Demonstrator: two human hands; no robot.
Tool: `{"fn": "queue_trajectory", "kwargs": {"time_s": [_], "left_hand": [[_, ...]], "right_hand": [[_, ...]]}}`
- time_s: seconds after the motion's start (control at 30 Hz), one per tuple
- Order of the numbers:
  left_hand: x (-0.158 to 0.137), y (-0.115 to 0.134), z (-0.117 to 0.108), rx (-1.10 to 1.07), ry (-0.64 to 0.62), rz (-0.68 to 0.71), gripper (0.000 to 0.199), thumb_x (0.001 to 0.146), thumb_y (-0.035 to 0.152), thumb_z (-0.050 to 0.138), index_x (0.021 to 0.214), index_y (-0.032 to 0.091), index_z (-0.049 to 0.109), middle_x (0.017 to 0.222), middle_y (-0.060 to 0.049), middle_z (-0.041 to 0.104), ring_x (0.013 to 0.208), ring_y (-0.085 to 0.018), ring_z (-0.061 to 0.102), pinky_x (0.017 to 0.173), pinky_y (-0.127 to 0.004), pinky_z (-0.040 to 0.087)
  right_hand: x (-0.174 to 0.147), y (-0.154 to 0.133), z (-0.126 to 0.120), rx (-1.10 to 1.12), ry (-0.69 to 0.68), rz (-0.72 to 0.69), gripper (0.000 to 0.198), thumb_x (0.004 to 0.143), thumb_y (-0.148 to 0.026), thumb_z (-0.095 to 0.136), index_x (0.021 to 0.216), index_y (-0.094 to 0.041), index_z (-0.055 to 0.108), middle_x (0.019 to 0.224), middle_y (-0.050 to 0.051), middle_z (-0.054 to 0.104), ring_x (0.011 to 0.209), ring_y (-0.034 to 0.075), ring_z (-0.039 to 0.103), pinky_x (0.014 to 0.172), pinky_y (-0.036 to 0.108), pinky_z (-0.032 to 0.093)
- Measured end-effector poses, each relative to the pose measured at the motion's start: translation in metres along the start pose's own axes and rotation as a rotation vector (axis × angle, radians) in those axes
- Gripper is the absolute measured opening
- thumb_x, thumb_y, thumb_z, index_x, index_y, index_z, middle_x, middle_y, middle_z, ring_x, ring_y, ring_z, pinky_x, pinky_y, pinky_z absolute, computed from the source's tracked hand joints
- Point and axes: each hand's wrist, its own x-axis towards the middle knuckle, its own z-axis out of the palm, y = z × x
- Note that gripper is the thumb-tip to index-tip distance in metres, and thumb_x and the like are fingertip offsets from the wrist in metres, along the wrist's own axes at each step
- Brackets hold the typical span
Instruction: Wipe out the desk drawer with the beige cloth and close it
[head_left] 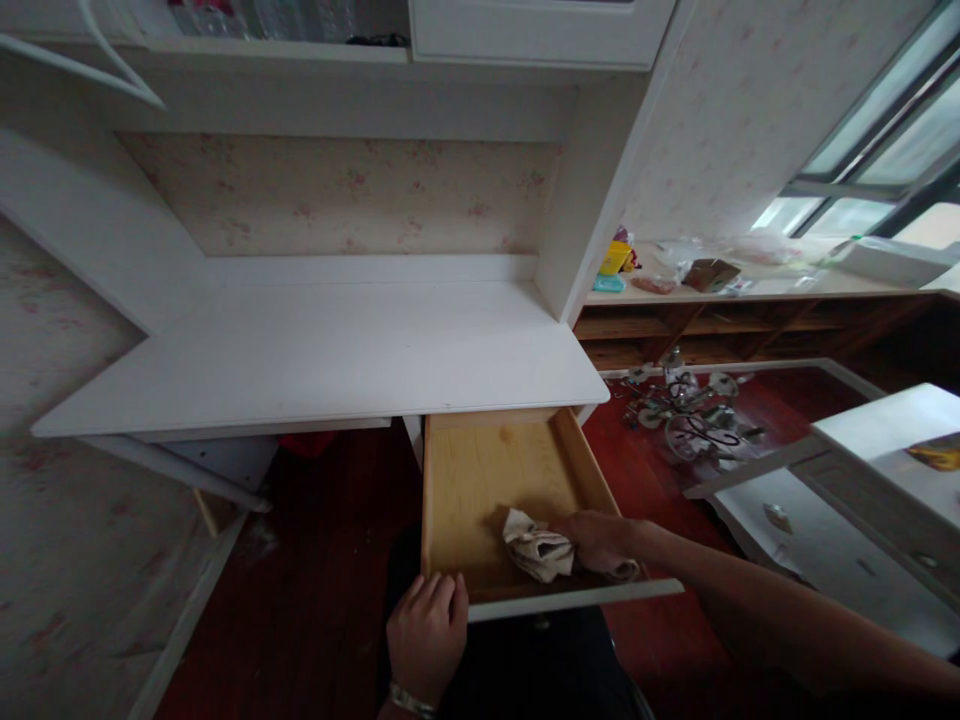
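Left grip: my left grip (427,635) is curled over the drawer's near left corner, grasping its edge; a bracelet (411,702) circles the wrist just behind.
Right grip: my right grip (600,540) is closed on the cloth, inside the drawer and to the right of my left grip.
Cloth: the crumpled pale cloth (536,548) bunches out to the left of my right grip, low over the drawer bottom; a further fold shows beneath the hand.
Drawer: the pulled-out drawer (480,460), of light wood with a white front, surrounds my right grip.
Desk: the white desk (360,350) extends beyond both grips, above the drawer.
Chandelier: a metal chandelier (690,410) lies on the red floor (649,465), beyond and right of my right grip.
Shelf: a low wooden shelf unit (622,325) stands farther off on that side, with a yellow object (615,258) on top.
Window: the window (870,170) is farthest, far right of both grips.
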Motion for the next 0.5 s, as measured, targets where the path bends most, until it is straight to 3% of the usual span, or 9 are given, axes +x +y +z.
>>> {"fn": "queue_trajectory", "kwargs": {"time_s": [0.07, 0.13, 0.27, 0.5], "left_hand": [[-0.001, 0.0, 0.0, 0.002, 0.003, -0.007, 0.028, 0.086, 0.023, 0.05, 0.058, 0.023, 0.052, 0.057, 0.002, 0.055, 0.06, -0.013, 0.051, 0.064, -0.028, 0.036], [-0.002, 0.0, 0.002, 0.007, 0.006, -0.016, 0.027, 0.085, 0.023, 0.05, 0.058, 0.023, 0.053, 0.058, 0.002, 0.056, 0.061, -0.013, 0.052, 0.065, -0.029, 0.036], [-0.002, -0.002, 0.004, 0.001, 0.019, -0.019, 0.026, 0.085, 0.022, 0.05, 0.059, 0.023, 0.053, 0.058, 0.001, 0.055, 0.061, -0.013, 0.052, 0.064, -0.029, 0.036], [-0.007, -0.003, 0.008, -0.002, 0.037, -0.044, 0.021, 0.084, 0.019, 0.049, 0.065, 0.023, 0.055, 0.06, 0.001, 0.057, 0.062, -0.014, 0.053, 0.065, -0.03, 0.038]], "right_hand": [[0.016, -0.02, 0.0, 0.102, -0.149, -0.185, 0.032, 0.071, -0.023, 0.055, 0.1, -0.027, 0.065, 0.089, 0.001, 0.07, 0.08, 0.018, 0.064, 0.07, 0.025, 0.046], [0.033, -0.041, 0.005, 0.171, -0.187, -0.241, 0.036, 0.072, -0.022, 0.052, 0.106, -0.025, 0.062, 0.093, 0.002, 0.069, 0.081, 0.019, 0.063, 0.072, 0.027, 0.046], [0.07, -0.078, 0.03, 0.272, -0.066, -0.181, 0.038, 0.071, -0.022, 0.051, 0.107, -0.023, 0.06, 0.1, 0.003, 0.068, 0.088, 0.022, 0.062, 0.078, 0.031, 0.046], [0.134, -0.121, 0.072, 0.895, 0.133, -0.003, 0.034, 0.07, -0.02, 0.049, 0.103, -0.019, 0.054, 0.092, 0.002, 0.065, 0.085, 0.018, 0.062, 0.072, 0.028, 0.05]]}}
